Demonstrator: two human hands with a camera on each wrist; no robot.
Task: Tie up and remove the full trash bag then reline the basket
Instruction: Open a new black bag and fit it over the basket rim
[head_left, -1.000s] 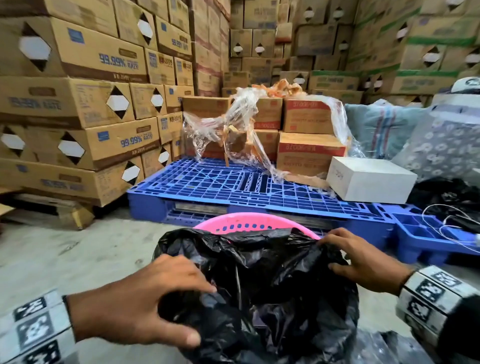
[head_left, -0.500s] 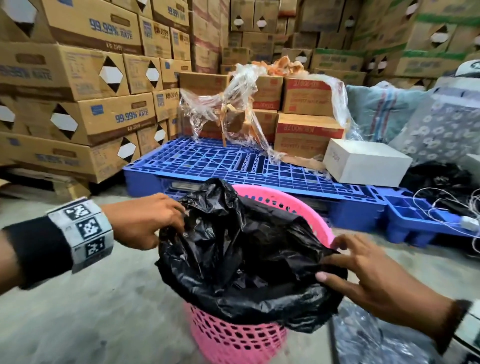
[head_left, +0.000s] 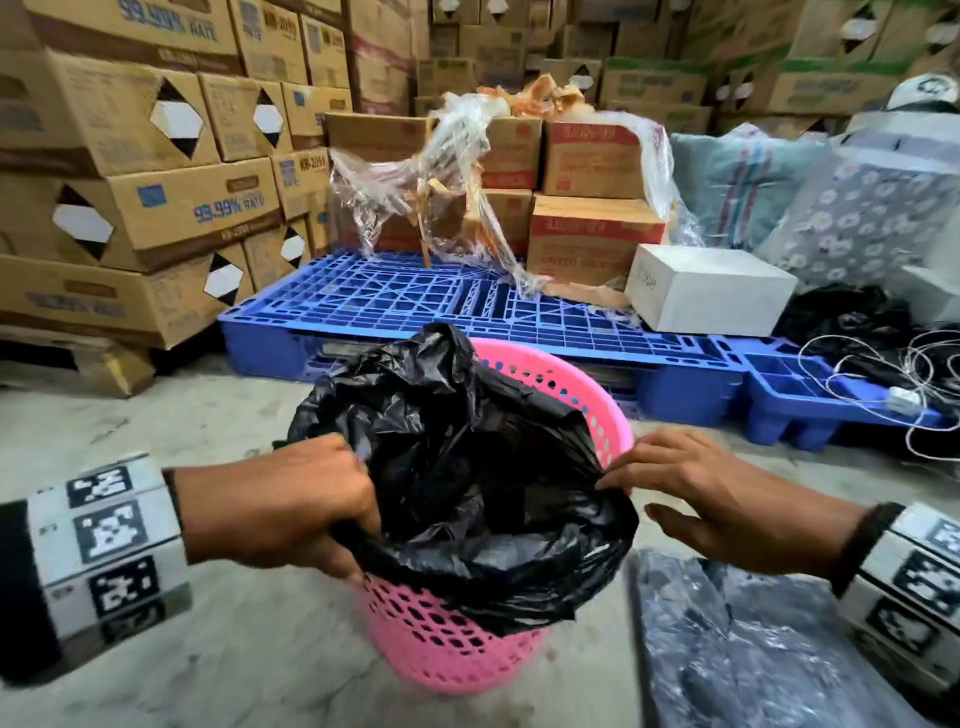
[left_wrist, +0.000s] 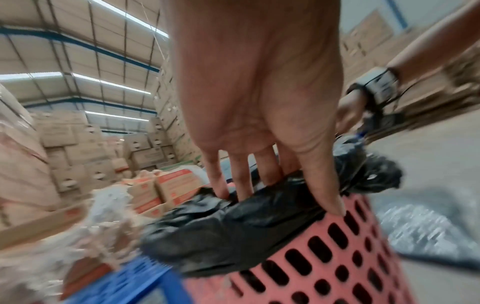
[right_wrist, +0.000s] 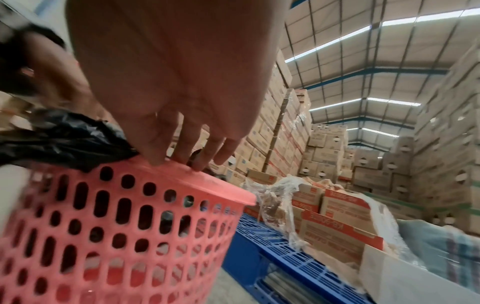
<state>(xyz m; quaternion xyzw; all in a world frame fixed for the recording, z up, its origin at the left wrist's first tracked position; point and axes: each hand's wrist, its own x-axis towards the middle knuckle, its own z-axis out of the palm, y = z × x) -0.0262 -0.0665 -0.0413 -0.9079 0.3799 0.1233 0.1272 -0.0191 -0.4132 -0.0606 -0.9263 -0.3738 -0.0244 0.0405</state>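
A: Trash bag (head_left: 467, 467), black, sits in the pink basket (head_left: 447, 644) on the floor, near the middle, with its mouth folded over the near rim and bunched up at the far left.

B: So which step is this?

A: It looks like relining. A filled dark bag (head_left: 753, 649) lies on the floor at the near right, so I judge the old one is already out.

B: What are the hands doing?

A: The left hand (head_left: 275, 509) grips the bag's edge at the left rim, fingers curled round the plastic. The right hand (head_left: 717, 499) has its fingers straight and slightly apart, tips on the bag's edge at the right rim.

B: And the next move?

A: The far rim is bare pink, so the bunched plastic there probably needs drawing out and folding over that side, then pressing down inside.

B: Do the wrist views add anything?

A: The left wrist view shows the thumb (left_wrist: 330, 197) outside, pressed against the basket wall, with the other fingers tucked into the bag. The right wrist view shows the fingertips (right_wrist: 155, 158) resting on the bare rim just beside the plastic, which the head view hides. Only the head view shows the blue pallet (head_left: 415, 296), the stacked boxes (head_left: 156, 208) and the far bare rim.
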